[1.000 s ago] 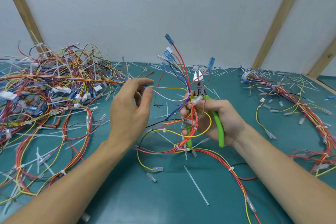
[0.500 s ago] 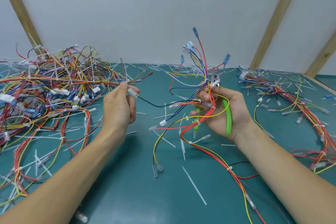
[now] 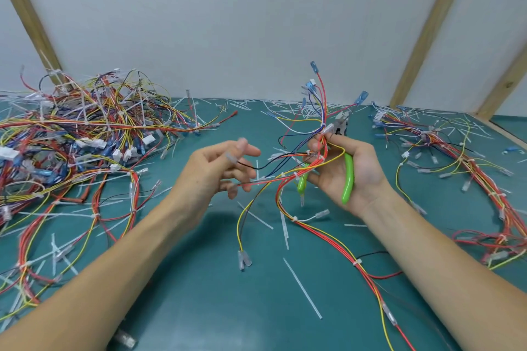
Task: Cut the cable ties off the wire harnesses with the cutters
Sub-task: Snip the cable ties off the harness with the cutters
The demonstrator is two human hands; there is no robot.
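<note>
Right hand (image 3: 346, 171) grasps cutters (image 3: 348, 177) plus harness (image 3: 310, 168), centre-right of frame. Left hand (image 3: 216, 174) released, just left; harness runs up-down; nearest tie (image 3: 296, 175) lower-left of grip.

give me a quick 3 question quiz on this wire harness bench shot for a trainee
1. True or false: the green-handled cutters lie on the mat.
2. Which hand grips both the cutters and the wire harness being worked on? A) left B) right C) neither
3. Fill in: the big tangled pile of harnesses sits to the person's ____.

Key
1. False: the right hand holds them above the green mat.
2. B. The left hand is spread open beside the harness, a black wire running past its fingers; whether it pinches that wire is unclear.
3. left
</note>
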